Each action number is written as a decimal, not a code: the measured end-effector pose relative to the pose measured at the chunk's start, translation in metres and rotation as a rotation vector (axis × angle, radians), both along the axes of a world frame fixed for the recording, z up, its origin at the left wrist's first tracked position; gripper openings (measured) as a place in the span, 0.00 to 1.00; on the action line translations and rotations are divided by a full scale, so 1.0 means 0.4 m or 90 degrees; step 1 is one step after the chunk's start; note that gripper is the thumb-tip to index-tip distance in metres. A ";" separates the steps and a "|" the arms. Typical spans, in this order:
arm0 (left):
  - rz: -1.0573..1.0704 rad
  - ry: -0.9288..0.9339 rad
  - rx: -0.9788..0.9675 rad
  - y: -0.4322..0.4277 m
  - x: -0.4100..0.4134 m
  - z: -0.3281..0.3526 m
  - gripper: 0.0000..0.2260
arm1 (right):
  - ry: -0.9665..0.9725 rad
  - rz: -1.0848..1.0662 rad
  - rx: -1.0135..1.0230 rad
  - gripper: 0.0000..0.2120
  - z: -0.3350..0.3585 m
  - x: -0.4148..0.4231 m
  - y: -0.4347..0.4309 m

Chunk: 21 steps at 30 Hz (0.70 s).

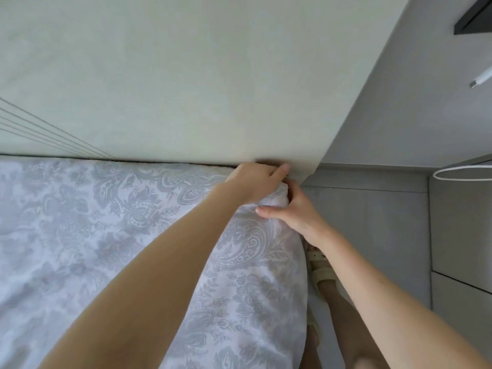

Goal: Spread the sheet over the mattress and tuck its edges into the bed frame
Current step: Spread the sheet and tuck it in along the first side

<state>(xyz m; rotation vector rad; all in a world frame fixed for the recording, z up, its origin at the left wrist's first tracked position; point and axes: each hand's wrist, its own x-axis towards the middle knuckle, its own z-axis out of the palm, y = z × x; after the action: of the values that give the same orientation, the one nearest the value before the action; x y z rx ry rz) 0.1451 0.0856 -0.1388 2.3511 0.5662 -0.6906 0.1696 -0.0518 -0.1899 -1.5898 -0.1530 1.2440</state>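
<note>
L hand (259,179) fingers straight, pressing sheet (119,222) into panel (186,89) gap, 1 o'clock; R hand (290,211) grips sheet corner.

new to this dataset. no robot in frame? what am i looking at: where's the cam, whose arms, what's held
There is no robot here. A person makes a bed with bare hands, and the single picture comes from a wide-angle camera on their head, looking down along both arms.

The patterned grey-and-white sheet covers the bed, which butts against a pale upright panel. Both hands meet at the bed's far right corner. The left hand presses down where the sheet meets the panel; its fingers are mostly hidden, so its grip is unclear. The right hand grips the bunched corner of the sheet, thumb lying on top.

At right are the grey floor and the person's sandalled foot.
</note>
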 end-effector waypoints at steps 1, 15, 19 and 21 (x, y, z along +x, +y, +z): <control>0.028 -0.088 -0.070 0.000 -0.025 0.022 0.20 | 0.003 -0.002 0.001 0.34 -0.007 0.003 0.002; 0.026 0.068 0.379 0.149 -0.144 -0.092 0.21 | 0.074 0.032 -0.057 0.40 -0.117 0.064 0.009; 0.013 -0.172 0.379 0.049 -0.123 -0.014 0.14 | 0.052 -0.024 -0.026 0.46 -0.113 0.033 -0.035; -0.079 -0.250 0.281 -0.008 -0.094 0.010 0.14 | 0.098 -0.155 -0.005 0.46 -0.109 0.002 -0.098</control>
<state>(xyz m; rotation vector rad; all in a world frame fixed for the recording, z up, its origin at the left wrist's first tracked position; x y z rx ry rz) 0.1073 0.0823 -0.1349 2.8519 0.4298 -0.1447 0.1702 -0.0911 -0.2334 -1.4635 0.1398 1.1710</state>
